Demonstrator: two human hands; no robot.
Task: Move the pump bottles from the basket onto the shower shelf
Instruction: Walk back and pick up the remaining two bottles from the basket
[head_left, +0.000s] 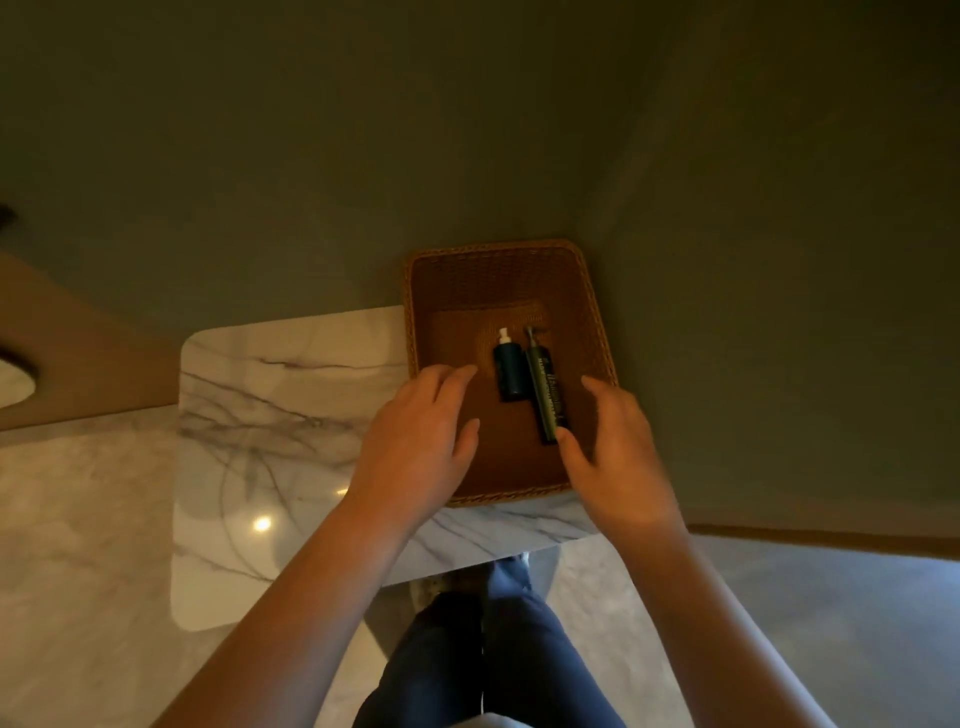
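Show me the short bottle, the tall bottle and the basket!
short bottle (509, 373): head view, middle of its dark body.
tall bottle (545, 389): head view, middle of its labelled body.
basket (493, 275): head view, far wall.

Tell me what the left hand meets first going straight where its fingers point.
Probably the short dark pump bottle lying in the basket; the left hand may be hovering above it, depth unclear.

Print on the tall bottle (543, 387) is unreadably blurred; the left hand (415, 441) hides a basket (496, 245) corner.
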